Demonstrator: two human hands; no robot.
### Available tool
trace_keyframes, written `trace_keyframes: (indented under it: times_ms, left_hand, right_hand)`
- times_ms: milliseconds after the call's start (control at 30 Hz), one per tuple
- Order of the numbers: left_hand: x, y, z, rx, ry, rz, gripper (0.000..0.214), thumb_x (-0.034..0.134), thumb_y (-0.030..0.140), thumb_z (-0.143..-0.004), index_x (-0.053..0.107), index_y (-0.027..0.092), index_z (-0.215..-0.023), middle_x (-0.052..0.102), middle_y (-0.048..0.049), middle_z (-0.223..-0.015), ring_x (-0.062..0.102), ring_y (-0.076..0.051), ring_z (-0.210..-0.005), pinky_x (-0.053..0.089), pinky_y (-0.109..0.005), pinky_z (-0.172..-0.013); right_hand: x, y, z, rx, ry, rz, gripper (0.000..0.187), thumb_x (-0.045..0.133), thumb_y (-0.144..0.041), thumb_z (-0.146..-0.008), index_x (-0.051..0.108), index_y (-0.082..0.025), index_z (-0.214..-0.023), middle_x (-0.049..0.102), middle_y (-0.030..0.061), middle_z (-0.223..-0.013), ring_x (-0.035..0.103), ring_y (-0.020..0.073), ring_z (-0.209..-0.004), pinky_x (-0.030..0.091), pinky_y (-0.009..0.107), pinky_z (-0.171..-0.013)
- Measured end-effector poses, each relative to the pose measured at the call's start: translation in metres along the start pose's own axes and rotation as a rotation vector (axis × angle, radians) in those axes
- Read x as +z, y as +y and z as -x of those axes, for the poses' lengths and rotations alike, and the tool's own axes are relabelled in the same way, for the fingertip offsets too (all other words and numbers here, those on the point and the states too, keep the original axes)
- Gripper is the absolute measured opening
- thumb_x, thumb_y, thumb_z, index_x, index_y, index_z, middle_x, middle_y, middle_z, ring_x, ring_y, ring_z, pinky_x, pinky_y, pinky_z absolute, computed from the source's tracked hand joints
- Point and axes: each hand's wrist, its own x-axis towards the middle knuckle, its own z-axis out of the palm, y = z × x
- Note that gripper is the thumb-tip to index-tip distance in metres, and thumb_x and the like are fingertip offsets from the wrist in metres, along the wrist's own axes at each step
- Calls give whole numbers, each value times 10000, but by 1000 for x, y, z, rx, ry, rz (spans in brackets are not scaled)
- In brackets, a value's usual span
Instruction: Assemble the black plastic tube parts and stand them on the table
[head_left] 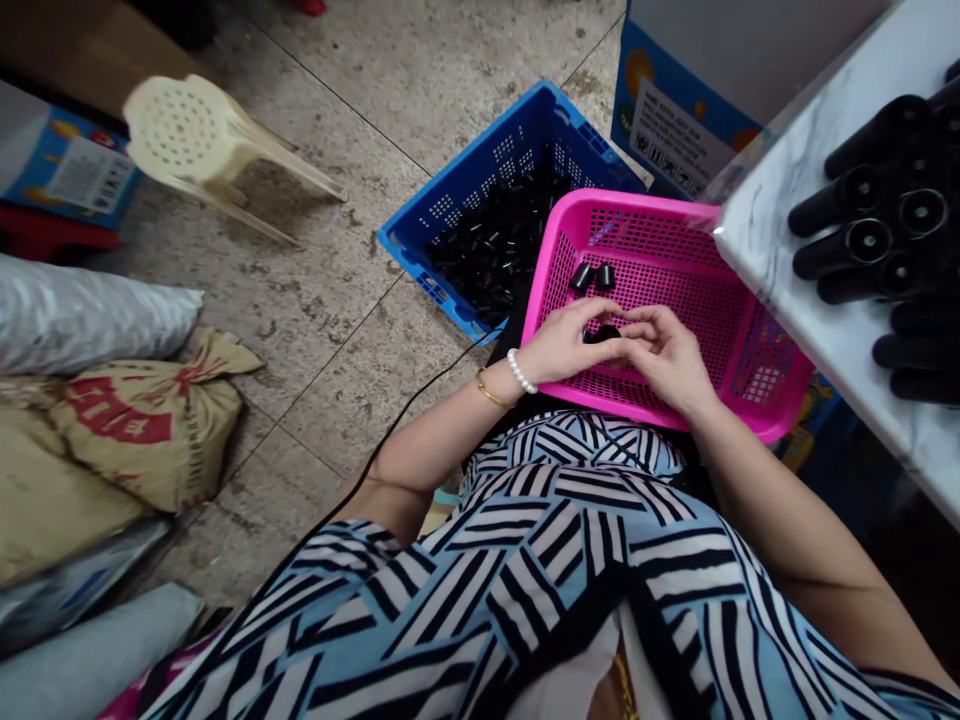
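A short black cylinder (604, 334) sits between my two hands, partly hidden by the fingers. My left hand (574, 340), with a pearl bracelet and a gold bangle at its wrist, curls its thumb and fingers around one side. From the other side my right hand (666, 358) meets it with bent fingers, its thumb reaching the left thumb. Both hands are over a pink mesh basket (784, 420) at my lap. Two similar black cylinders (594, 277) lie in this basket, just beyond my fingers.
A blue crate (420, 215) on the floor holds many small black pieces. Black tubes (870, 240) lie on the marbled table (832, 130) at right, its corner close to the basket. A cream stool (180, 130), sacks (157, 420) and printed cartons (675, 130) stand around.
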Motion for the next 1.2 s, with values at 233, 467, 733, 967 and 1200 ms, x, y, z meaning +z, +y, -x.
trace_keyframes:
  times_ms: [233,467,733,967,1200]
  left_hand:
    - [-5,-3,16,-295,344,634,453,610,635,-921,645,183,-919,664,-17,-765,647,-125,-654,542,-245,-628]
    - [-37,22,8,-179,455,779,501,576,674,-929,626,225,-1147,688,-8,-833,730,-133,-811,565,-161,-612]
    - [-44,14,8,-193,226,854,492,850,489,-759,527,199,-990,725,-23,-1016,654,-89,-605,394,-126,-362]
    - [-36,-6,11,-126,260,867,349,779,300,-803,540,186,-1030,720,-42,-992,742,-179,-798,473,-135,-430]
    - [-41,1,8,-109,274,690,250,714,334,-857,630,148,-1001,694,-46,-958,627,-82,-596,435,-154,-415]
  right_hand:
    - [11,7,-11,-71,-353,760,432,638,-343,-933,575,-255,-1350,710,98,-1067,688,189,-783,569,356,-748]
    - [59,-3,-25,-407,-764,1404,439,299,-203,-1048,536,-284,-1408,669,145,-1064,645,203,-742,455,311,-652]
    - [61,7,-32,-343,-547,1432,591,437,-606,-997,443,-223,-1446,644,174,-1164,664,306,-963,482,351,-749]
    - [42,9,-38,-242,-403,1414,433,418,-256,-990,430,-205,-1420,650,131,-1258,685,236,-916,494,310,-712]
    - [54,14,-41,-142,-210,1071,592,593,-497,-930,478,-191,-1423,647,152,-1273,644,310,-1073,518,388,-813]
